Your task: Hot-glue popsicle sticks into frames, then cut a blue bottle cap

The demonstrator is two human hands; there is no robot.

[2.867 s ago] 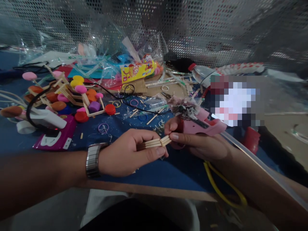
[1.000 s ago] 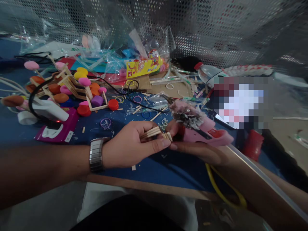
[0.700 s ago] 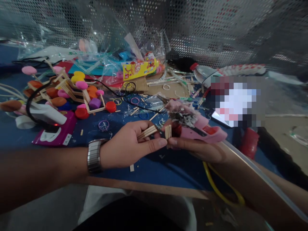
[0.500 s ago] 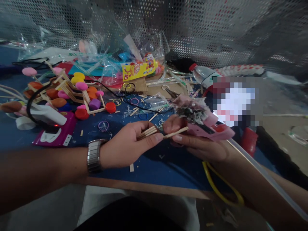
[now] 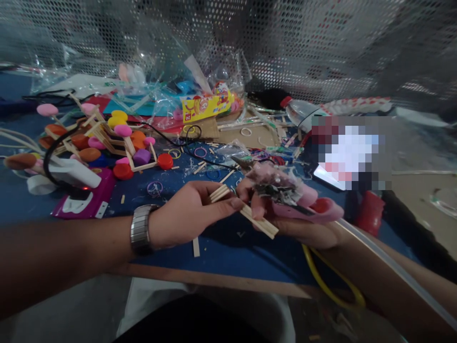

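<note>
My left hand (image 5: 189, 212), with a metal watch band at the wrist, is closed around a small bundle of thin wooden sticks (image 5: 219, 193). Beside it my right hand (image 5: 259, 205) has its fingers on more wooden sticks (image 5: 262, 224), which slant down to the right between the two hands. A pink glue gun (image 5: 303, 202), its front wrapped in crumpled, glue-smeared material, is also in my right hand, its dark nozzle pointing left. A clear glue stick (image 5: 385, 259) extends from its rear along my forearm.
A stick model with coloured clay pieces (image 5: 123, 131) stands at the left, behind a purple power strip (image 5: 102, 190). Rubber bands, loose sticks and a black cable lie mid-table. Further back are a yellow packet (image 5: 202, 105) and a bottle (image 5: 303, 112); a lit phone (image 5: 335, 166) is at right.
The sticks at my right fingers have swung from pointing up-right to down-right, with more of them showing. The glue gun has moved slightly left and down.
</note>
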